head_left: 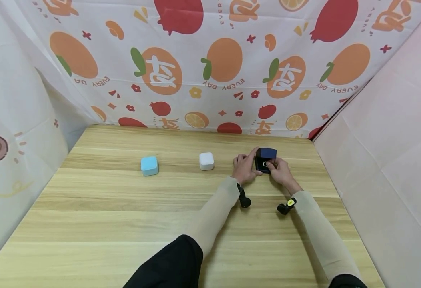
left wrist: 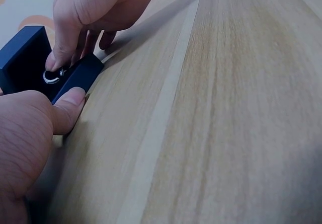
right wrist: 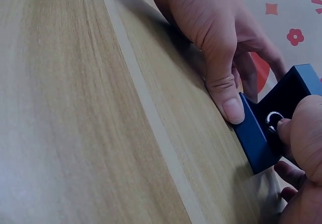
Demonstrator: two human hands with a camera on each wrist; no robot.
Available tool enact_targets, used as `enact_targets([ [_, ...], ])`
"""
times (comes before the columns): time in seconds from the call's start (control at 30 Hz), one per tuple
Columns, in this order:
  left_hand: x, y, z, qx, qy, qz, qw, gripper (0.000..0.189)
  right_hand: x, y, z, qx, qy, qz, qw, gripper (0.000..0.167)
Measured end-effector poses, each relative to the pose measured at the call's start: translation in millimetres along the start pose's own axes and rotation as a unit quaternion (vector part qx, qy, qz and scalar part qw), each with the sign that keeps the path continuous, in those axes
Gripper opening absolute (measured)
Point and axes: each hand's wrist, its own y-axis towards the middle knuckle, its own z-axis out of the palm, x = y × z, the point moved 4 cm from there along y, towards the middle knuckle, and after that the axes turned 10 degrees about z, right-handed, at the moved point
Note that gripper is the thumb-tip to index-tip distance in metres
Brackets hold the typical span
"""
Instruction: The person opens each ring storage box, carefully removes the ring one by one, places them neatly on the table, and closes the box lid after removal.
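Ring in the blue box the left hand grips looks light, stiff and slippery, best pinched by its band, where the part-curled right hand sets its thumb, any pinch hidden.

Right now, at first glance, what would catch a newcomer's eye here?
Probably the bright fruit-print cloth behind the table. Next, near the table's far right, the open dark-blue box with a shiny ring inside, held by the left hand, while the right hand has its thumb at the ring. Left of them sit a white block and, farther left, a light-blue block.
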Motion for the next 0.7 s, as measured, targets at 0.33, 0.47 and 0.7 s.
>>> enact_targets([
  [0.33,1.4,0.6,-0.4,-0.005,0.003,0.002,1.0000,0.098,0.9,-3.3,-1.8,0.001,-0.014,-0.005,0.9999,0.027],
  [0.47,0.5,-0.8,-1.7,0.001,0.005,0.002,1.0000,0.098,2.4,-5.2,-2.3,0.009,-0.013,-0.011,0.9998,0.025],
  [0.7,-2.4,-2.5,-3.6,0.010,0.004,-0.001,0.9999,0.098,1.4,-6.7,-3.1,0.032,-0.015,-0.010,0.9993,0.028],
])
